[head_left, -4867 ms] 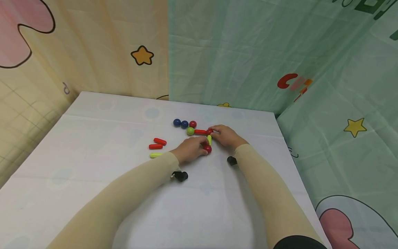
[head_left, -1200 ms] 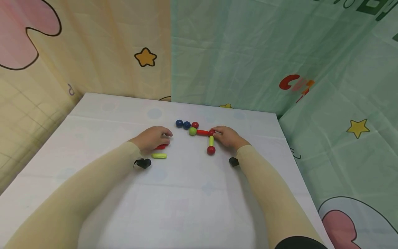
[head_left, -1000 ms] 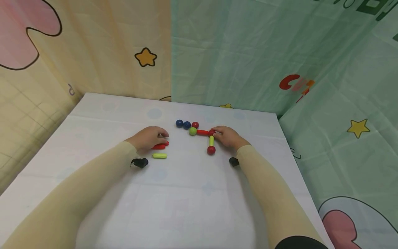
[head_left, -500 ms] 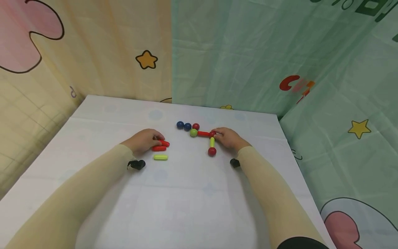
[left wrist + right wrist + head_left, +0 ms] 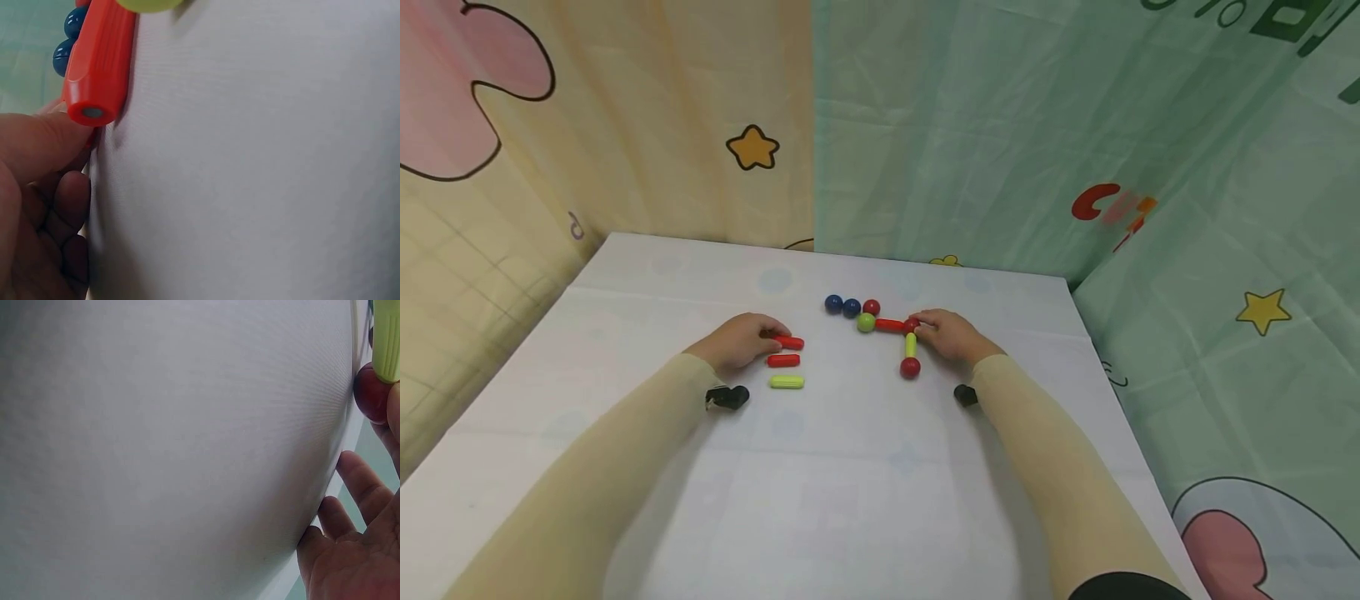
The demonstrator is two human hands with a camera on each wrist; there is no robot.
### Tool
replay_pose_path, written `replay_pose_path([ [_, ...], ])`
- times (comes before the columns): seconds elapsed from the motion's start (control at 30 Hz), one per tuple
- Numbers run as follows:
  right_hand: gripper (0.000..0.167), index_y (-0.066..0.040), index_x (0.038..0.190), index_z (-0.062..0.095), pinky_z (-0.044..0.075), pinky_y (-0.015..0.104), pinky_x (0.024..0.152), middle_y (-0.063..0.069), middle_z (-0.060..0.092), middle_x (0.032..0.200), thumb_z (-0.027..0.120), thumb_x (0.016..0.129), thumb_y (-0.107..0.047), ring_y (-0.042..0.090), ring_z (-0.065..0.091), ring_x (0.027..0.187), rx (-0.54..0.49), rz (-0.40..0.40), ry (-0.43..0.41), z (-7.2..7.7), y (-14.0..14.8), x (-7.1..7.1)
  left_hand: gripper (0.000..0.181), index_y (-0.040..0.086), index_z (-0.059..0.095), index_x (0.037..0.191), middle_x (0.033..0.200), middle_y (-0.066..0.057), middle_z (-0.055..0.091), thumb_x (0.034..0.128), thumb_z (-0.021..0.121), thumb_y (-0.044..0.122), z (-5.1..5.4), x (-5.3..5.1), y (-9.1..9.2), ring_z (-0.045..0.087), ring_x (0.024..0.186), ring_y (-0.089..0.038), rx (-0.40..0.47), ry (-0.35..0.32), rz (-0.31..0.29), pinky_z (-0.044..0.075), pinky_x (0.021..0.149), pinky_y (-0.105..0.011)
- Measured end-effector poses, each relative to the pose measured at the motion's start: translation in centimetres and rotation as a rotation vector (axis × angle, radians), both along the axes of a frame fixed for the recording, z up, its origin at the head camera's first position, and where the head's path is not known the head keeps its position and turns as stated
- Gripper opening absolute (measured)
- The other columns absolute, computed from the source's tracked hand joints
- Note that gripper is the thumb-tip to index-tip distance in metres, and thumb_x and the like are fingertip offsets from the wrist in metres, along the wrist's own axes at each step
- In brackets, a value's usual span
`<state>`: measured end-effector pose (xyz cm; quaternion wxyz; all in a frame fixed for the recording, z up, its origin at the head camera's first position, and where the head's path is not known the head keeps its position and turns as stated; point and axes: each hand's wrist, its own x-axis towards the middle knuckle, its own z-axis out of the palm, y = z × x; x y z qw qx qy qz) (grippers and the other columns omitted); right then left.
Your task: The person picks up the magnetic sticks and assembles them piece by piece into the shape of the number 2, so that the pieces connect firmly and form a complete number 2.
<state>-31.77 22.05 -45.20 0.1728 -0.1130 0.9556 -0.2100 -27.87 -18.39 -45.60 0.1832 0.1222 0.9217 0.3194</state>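
Observation:
My left hand (image 5: 741, 340) pinches the upper red rod (image 5: 790, 342) near its left end. Just below lie a second red rod (image 5: 783, 361) and a yellow-green rod (image 5: 787, 382). In the left wrist view a red rod (image 5: 103, 62) with a grey end disc lies right by my thumb. My right hand (image 5: 953, 335) grips a red ball (image 5: 912, 324), also visible in the right wrist view as a dark red ball (image 5: 373, 394). That ball joins a red rod (image 5: 891, 326) on its left and a yellow-green rod (image 5: 911, 345) below, which ends at another red ball (image 5: 910, 367).
At the far end of the red rod sits a green ball (image 5: 866, 322). Behind it are two blue balls (image 5: 842, 307) and a red ball (image 5: 871, 307). A white cloth covers the table (image 5: 820, 500); printed curtains (image 5: 940, 125) hang behind it.
My left hand has moved from the lower red ball left to the loose rods and taken hold of the upper red one, turning it nearly level. My right hand has stayed at its ball.

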Motion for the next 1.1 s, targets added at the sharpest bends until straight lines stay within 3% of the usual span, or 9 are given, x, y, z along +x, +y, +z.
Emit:
replay_pose_path([
  [0.33, 0.047, -0.024, 0.156, 0.053, 0.032, 0.054, 0.127, 0.008, 0.048, 0.163, 0.056, 0.110, -0.035, 0.033, 0.036, 0.156, -0.008, -0.023, -0.009, -0.02, -0.03, 0.22, 0.033, 0.015, 0.069, 0.136, 0.134, -0.011, 0.066, 0.1041, 0.065, 0.020, -0.53, -0.14, -0.10, 0.052, 0.127, -0.034, 0.022, -0.037, 0.041, 0.042, 0.115, -0.055],
  [1.1, 0.046, -0.023, 0.155, 0.054, 0.030, 0.053, 0.128, 0.008, 0.048, 0.163, 0.055, 0.110, -0.035, 0.033, 0.036, 0.157, 0.005, -0.002, 0.007, -0.03, -0.03, 0.03, 0.033, 0.013, 0.067, 0.137, 0.133, -0.012, 0.065, 0.1049, 0.064, 0.020, -0.22, 0.14, -0.02, 0.052, 0.123, -0.032, 0.034, -0.049, 0.058, 0.045, 0.112, -0.052],
])
